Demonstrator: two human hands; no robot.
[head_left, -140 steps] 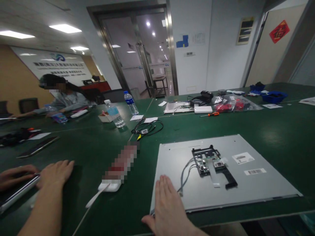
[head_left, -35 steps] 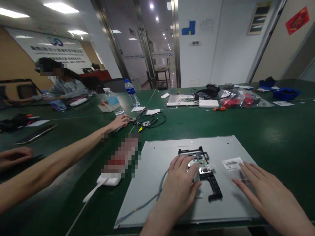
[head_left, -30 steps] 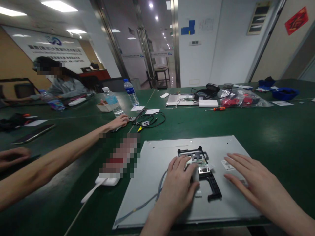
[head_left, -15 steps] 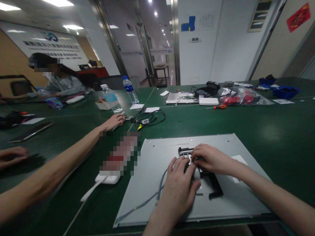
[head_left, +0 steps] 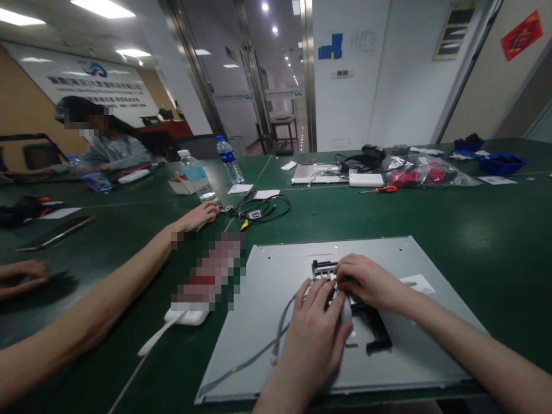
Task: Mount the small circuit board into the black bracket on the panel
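Observation:
A grey metal display panel [head_left: 267, 276] lies back-side up on the green table in front of me. Near its middle sits a small circuit board in a black bracket [head_left: 379, 336]. A grey cable [head_left: 280, 328] runs from it toward the panel's near left corner. My left hand [head_left: 314, 339] lies on the panel with fingers spread over the board's left side. My right hand [head_left: 366, 282] is curled over the top of the board, and its fingertips are hidden. A white label [head_left: 420, 283] shows just right of it.
A co-worker's bare arm [head_left: 107, 293] reaches across the table from the left to near a water bottle [head_left: 196, 175]. Another hand [head_left: 21, 275] rests at far left. A white adapter [head_left: 185, 316], black cables [head_left: 263, 210], a screwdriver [head_left: 379, 190] and a bag of red parts [head_left: 425, 172] lie around.
My right hand has moved left from the label area onto the circuit board and curled there. My left hand has stayed on the board. The co-worker's arm stays stretched out.

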